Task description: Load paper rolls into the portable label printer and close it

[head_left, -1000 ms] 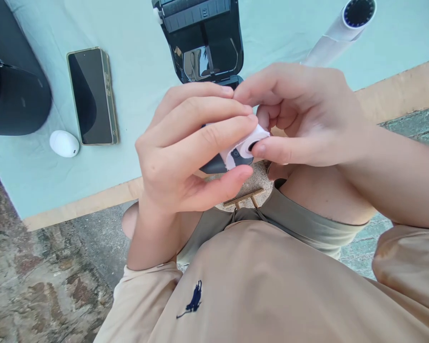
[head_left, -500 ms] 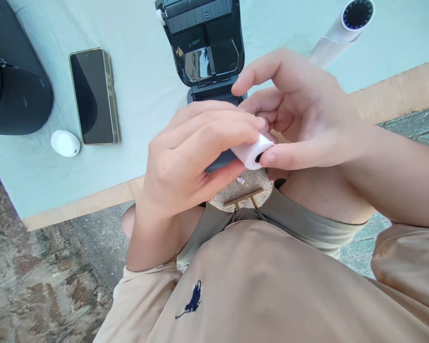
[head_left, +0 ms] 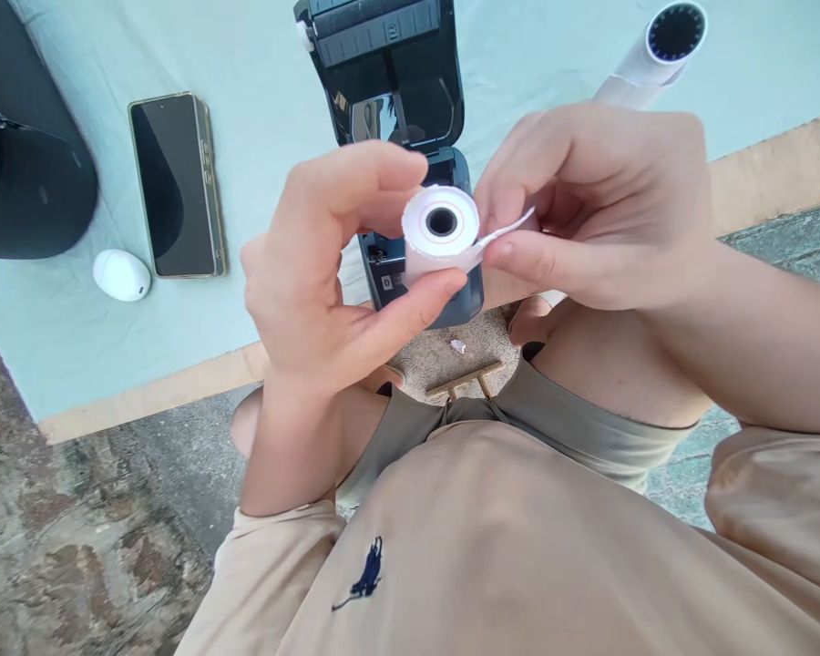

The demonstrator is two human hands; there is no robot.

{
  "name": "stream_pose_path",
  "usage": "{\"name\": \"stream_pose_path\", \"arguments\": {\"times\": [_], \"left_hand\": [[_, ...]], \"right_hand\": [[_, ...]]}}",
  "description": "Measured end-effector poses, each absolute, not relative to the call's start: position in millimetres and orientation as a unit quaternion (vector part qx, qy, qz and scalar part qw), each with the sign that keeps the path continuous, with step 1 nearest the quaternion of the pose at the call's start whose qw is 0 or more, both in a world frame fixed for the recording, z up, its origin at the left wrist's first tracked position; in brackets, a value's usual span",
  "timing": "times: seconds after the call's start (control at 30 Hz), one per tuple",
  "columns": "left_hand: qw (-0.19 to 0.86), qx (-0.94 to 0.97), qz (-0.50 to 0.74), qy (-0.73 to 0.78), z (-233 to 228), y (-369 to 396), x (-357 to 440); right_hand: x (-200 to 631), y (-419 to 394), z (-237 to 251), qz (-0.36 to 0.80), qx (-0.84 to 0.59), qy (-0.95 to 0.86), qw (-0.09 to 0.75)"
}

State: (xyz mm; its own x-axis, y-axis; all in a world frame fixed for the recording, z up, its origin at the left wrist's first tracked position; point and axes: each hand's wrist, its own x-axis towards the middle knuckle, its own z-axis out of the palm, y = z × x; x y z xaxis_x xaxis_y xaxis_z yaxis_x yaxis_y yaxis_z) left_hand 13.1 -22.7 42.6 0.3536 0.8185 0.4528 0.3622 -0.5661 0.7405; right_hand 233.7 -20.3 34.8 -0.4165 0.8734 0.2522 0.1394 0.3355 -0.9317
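Note:
A small white paper roll (head_left: 420,221) with a dark hollow core is held upright over the table's near edge. My left hand (head_left: 328,264) grips it from the left, thumb in front and fingers behind. The loose end of the paper sticks out to the right, pinched between the thumb and fingers of my right hand (head_left: 588,210). Just below and behind the roll is a dark label printer (head_left: 461,305), its lid (head_left: 424,100) swung up and its inside partly hidden by the roll and my hands.
To the left lie a smartphone (head_left: 178,187), a white rounded device (head_left: 121,275) and a black zipped case (head_left: 34,173). A larger white roll (head_left: 639,68) lies at the back right. The cloth-covered table (head_left: 260,118) ends at a tan front edge (head_left: 157,392).
The paper roll has been turned so its end faces up. My right hand has gone from spread fingers beside the roll to pinching its paper end and drawing it out rightward.

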Motion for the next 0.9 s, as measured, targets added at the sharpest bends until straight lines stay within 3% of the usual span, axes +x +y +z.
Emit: {"name": "stream_pose_path", "arguments": {"times": [0.3, 0.5, 0.9], "left_hand": [[0.215, 0.846, 0.366, 0.321, 41.1, -19.8, 10.2], [0.244, 0.867, 0.288, 0.326, 49.8, -19.6, 11.1], [0.136, 0.870, 0.319, 0.350, 48.8, -20.8, 11.6]], "right_hand": [[230.2, -20.0, 35.6, 0.453, -0.352, -0.671, 0.470], [227.2, -16.8, 39.2, 0.534, -0.356, -0.601, 0.477], [225.3, -11.8, 35.5, 0.590, -0.315, -0.553, 0.497]]}}
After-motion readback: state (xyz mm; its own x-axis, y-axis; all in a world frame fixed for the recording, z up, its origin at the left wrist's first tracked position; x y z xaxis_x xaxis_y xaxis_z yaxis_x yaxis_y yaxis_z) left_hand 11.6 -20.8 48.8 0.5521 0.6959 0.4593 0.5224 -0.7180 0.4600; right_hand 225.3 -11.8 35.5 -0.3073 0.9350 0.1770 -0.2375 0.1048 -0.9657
